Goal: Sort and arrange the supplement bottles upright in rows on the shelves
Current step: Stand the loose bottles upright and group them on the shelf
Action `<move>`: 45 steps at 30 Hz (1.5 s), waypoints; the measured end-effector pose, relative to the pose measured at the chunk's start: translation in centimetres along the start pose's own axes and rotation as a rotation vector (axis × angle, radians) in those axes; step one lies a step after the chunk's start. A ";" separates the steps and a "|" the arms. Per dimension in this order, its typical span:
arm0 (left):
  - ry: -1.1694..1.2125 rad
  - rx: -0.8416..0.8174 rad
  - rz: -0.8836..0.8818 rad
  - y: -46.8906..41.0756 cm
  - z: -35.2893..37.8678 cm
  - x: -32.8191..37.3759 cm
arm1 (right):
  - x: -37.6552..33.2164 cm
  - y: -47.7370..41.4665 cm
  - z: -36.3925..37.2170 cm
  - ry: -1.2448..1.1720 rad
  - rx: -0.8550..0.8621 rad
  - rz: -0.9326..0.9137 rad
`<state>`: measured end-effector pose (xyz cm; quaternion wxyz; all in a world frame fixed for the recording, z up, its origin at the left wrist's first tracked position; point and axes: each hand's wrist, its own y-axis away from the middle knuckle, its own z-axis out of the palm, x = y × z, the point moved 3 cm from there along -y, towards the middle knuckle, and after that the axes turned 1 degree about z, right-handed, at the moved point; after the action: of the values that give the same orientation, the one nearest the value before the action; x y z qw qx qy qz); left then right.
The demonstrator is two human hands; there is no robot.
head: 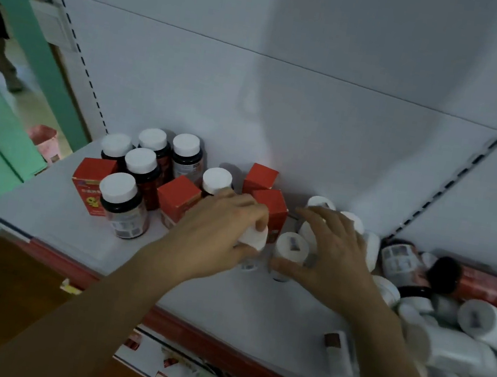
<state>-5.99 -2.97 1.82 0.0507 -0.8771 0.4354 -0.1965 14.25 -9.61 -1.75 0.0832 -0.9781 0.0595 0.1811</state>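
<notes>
In the middle of the picture, a small white bottle [255, 237] sits inside the left hand [218, 232]. The fingers are curled over its top and hold it tight. Just beside it, on the right, stands a second white bottle [291, 247] with a little sticker on its lid. The right hand [337, 253] wraps round it, thumb in front and fingers behind. Both bottles are on the white shelf [238, 309], near its front.

These bottles look like smooth plastic, so they are likely light and hard, and a bit slippery. They look easy to tip over. I think the best place to hold one is round its sides, or over the lid from above, and then to set it down flat on its bottom.

Just behind the hands are red boxes [178, 198]. To the left of the middle, dark bottles [123, 205] with white lids stand up in a bunch. At the right edge there is a big messy pile of white bottles [478, 323] lying on their sides, with a red and black bottle [484, 285] lying on top. Lots of these look unsorted. At the left edge, lower down than the shelf, is a pink bin [42, 138].
</notes>
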 end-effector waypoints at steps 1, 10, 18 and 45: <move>0.009 -0.041 0.013 -0.6 0.9 0.1 | 0.2 -0.1 0.1 0.011 -0.028 0.009; 0.213 -0.207 0.128 -2.8 3.0 -0.7 | 3.0 1.7 -0.9 -0.136 0.034 0.025; -0.092 -0.220 0.222 -8.4 0.1 -2.3 | -1.9 0.9 1.0 0.000 0.123 0.002; -0.261 -0.413 0.374 -10.1 0.1 -2.5 | 0.4 0.1 -1.0 -0.051 0.458 0.403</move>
<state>0.21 5.21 3.63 -0.0380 -0.7913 0.6098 0.0230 14.95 -9.92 -0.95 0.2654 -0.8975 0.2896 0.2005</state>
